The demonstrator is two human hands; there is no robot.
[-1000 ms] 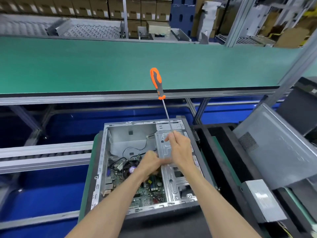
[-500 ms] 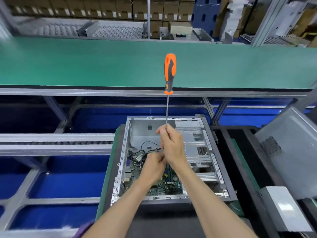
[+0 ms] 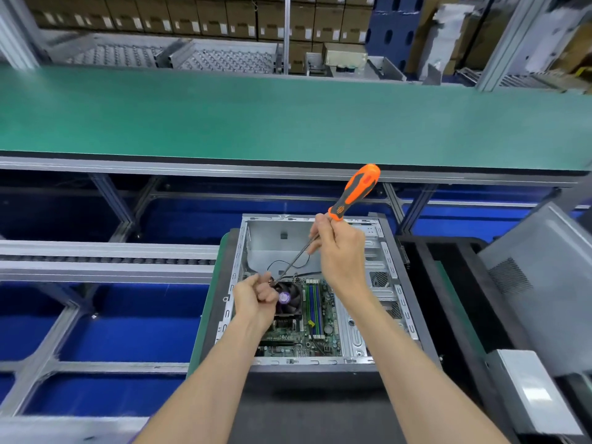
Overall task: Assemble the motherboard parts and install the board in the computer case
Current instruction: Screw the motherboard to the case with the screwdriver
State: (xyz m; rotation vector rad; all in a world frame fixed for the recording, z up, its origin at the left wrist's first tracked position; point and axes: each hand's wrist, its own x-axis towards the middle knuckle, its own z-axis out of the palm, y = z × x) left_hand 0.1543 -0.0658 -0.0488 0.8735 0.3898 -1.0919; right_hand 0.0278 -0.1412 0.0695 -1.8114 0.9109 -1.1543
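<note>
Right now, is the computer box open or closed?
Open. The computer case has no side cover on, so the motherboard and fan show inside.

Down at the near edge, a dark tabletop (image 3: 320,411) carries the open computer case (image 3: 389,302), which lies on its side on a green mat (image 3: 205,318) peeking out along the case's left flank. Just right of the case, a black tray (image 3: 455,302) sits on the same surface, with a grey side panel (image 3: 544,283) leaning tilted against its far right. Nearer on the right, a silver box (image 3: 531,392) rests flat. Beyond, a long green conveyor belt (image 3: 288,116) runs across the whole width.
</note>
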